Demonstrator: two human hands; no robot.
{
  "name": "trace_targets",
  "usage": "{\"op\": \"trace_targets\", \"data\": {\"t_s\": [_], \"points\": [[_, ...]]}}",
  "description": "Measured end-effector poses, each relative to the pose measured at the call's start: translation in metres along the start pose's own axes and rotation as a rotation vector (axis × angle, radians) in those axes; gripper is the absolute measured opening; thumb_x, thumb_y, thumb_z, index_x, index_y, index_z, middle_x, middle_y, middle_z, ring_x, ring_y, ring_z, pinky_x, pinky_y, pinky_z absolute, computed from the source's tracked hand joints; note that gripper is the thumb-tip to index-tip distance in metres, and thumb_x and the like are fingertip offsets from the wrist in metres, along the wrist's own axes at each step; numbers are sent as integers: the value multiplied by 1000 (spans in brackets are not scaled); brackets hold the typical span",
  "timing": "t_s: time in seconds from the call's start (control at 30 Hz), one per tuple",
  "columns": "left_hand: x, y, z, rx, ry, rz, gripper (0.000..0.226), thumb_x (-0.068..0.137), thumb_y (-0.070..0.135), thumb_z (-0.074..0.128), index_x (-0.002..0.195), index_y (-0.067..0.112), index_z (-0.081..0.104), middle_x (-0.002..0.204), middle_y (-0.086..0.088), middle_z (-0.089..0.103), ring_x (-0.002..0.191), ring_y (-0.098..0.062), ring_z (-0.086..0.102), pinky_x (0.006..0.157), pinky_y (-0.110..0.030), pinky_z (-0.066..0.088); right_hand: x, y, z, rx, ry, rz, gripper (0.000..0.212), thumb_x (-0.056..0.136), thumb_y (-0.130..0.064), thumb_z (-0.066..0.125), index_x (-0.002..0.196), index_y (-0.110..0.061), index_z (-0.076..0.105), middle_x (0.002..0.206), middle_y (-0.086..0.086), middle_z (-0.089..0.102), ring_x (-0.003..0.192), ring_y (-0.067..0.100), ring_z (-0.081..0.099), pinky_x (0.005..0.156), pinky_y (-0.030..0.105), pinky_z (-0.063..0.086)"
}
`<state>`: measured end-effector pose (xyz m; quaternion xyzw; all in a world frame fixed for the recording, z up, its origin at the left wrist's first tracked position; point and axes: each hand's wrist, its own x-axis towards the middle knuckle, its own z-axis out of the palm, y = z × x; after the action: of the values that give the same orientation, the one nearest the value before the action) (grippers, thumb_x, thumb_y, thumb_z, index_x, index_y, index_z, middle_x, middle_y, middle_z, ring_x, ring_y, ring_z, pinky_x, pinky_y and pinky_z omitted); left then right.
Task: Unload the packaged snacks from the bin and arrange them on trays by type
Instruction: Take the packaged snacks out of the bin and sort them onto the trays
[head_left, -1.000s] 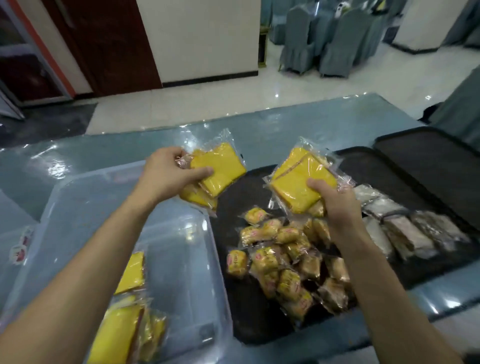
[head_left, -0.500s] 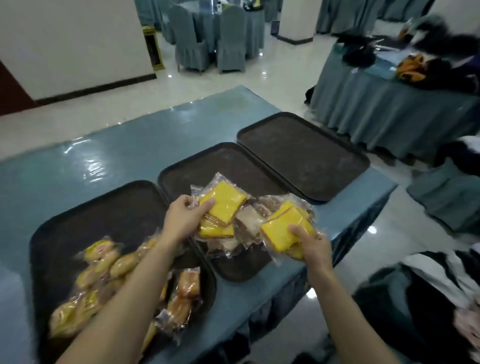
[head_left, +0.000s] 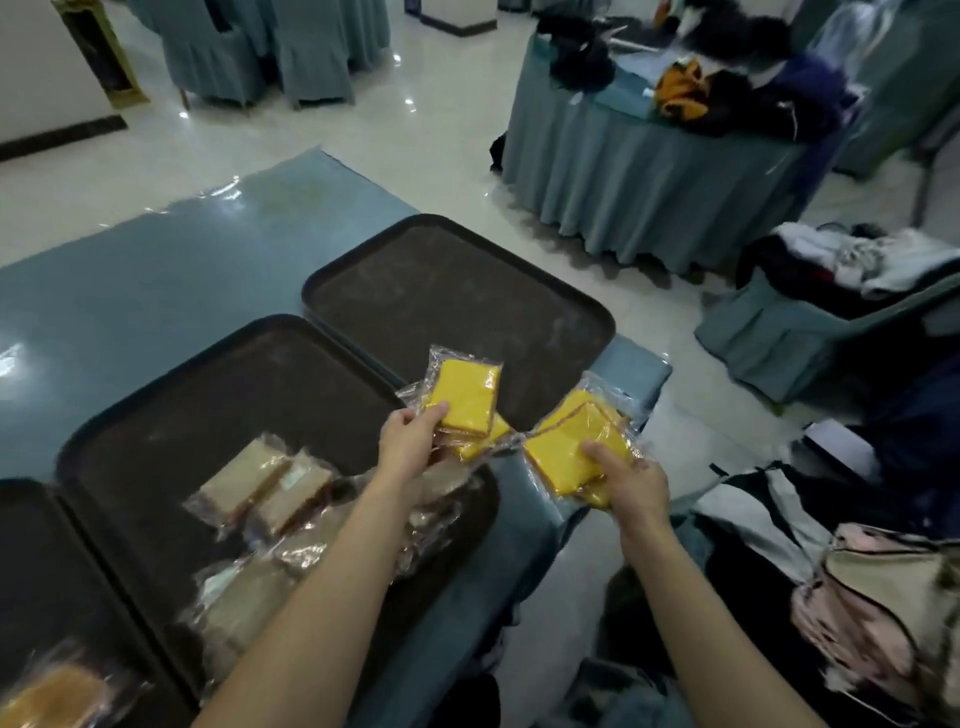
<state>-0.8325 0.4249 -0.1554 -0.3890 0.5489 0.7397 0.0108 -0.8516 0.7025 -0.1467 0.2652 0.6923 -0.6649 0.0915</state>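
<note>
My left hand (head_left: 410, 441) grips a small stack of yellow cake packets (head_left: 466, 397) over the near corner of the far right tray (head_left: 457, 301), which has nothing lying in it. Beside it, my right hand (head_left: 631, 480) holds more yellow cake packets (head_left: 574, 449) over the table's right edge. The middle tray (head_left: 218, 384) carries several brown cake packets (head_left: 265, 483). The left tray (head_left: 31, 587) shows one golden snack packet (head_left: 57, 696) at its near corner. The bin is out of view.
The three dark trays lie side by side on a blue-covered table (head_left: 130, 280). To the right stand a round draped table (head_left: 654, 156) heaped with clothes, a covered chair (head_left: 810, 332) and bags (head_left: 883, 597) on the floor.
Both hands have carried the yellow packets rightwards, from above the bin, past the middle tray, to the near corner of the far right tray. The view swung right, so the bin left the frame.
</note>
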Motion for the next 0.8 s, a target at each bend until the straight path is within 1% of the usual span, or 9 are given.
{"op": "trace_targets", "data": {"t_s": [0.13,0.23,0.3,0.37,0.47,0.53,0.6,0.7,0.8], "points": [[63,12,62,-125,-80,-68,46,98,28,81,133,7,60,124,-12,75,104,-24,77,85,-41,66,58,-24,-6,-83,56,25,77,69,-42,100,135,-21,67,120,3,78,102,27,79,81,52,69],[93,17,94,-93,-130,-91,45,103,24,76,139,4,57,130,-13,72,110,-26,76,94,-45,66,95,-42,-8,-138,73,16,67,77,-38,97,134,-20,68,120,2,77,103,26,77,86,46,68],[103,13,102,191,-130,-102,43,104,26,75,138,4,61,120,-10,73,105,-26,75,96,-46,66,114,-55,-4,-139,43,18,65,78,-36,96,134,-21,67,121,2,76,105,27,76,90,49,67],[111,5,99,610,-120,-50,41,100,44,76,125,12,70,105,-5,76,96,-25,77,87,-47,67,131,-68,4,-150,-2,18,61,78,-32,96,132,-22,67,119,2,76,104,27,77,90,53,66],[112,-2,89,1019,4,137,42,98,64,66,101,23,72,95,-1,75,92,-26,72,72,-37,52,161,-94,23,-170,-142,8,45,82,-21,93,121,-18,71,114,7,79,99,29,79,80,54,68],[104,-7,84,1152,123,263,35,103,59,60,102,25,70,99,0,73,96,-27,72,72,-37,51,183,-114,38,-202,-259,-22,45,80,-23,94,119,-16,74,113,9,80,99,31,80,75,49,68],[93,-13,82,1262,246,344,24,104,43,60,112,23,69,110,-1,68,106,-27,70,80,-41,57,215,-126,59,-293,-436,-34,47,79,-28,94,121,-16,74,113,9,82,102,31,80,80,46,67],[78,-20,87,1418,390,255,31,101,36,64,126,20,58,121,-2,66,113,-27,69,85,-42,58,258,-126,96,-664,-577,-205,79,70,-61,94,132,-22,65,119,2,80,108,28,78,96,52,64],[66,-26,100,1453,494,42,50,101,44,64,139,16,49,117,-4,74,108,-30,76,80,-40,58,299,-100,123,-1150,-654,-513,108,84,-78,70,159,-7,38,151,20,58,138,42,56,115,54,47]]}}
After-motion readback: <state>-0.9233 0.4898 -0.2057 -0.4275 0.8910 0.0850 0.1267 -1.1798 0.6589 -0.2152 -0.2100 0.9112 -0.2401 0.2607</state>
